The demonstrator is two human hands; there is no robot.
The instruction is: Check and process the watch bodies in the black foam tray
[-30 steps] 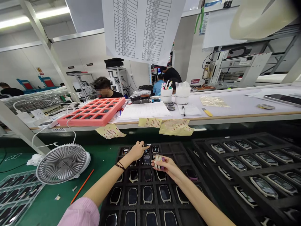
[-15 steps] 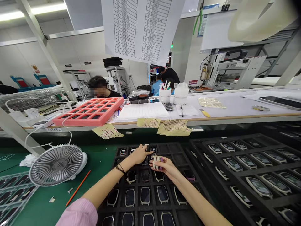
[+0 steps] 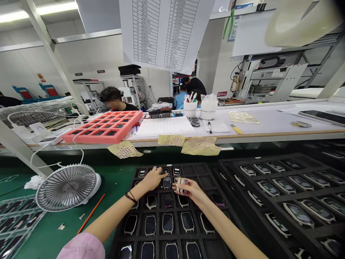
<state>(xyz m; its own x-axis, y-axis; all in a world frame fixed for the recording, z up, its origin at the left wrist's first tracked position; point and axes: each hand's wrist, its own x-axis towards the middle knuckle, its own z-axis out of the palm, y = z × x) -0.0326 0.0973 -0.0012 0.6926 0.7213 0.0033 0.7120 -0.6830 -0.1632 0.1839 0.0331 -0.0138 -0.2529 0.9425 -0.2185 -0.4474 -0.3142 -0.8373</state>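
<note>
Currently, a small white-and-purple bundle [image 3: 181, 185] is pinched by the right hand [image 3: 188, 190], the left hand [image 3: 152, 178] being held apart above a black foam tray [image 3: 159, 223] of smartwatches [image 3: 167, 223]

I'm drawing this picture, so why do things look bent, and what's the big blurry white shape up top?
In the head view, the wide lens seems to curve the white post and the table edge. Also in the head view, the pale shape at top right looks soft, probably from being very close, and the ceiling lights glare brightly.
</note>
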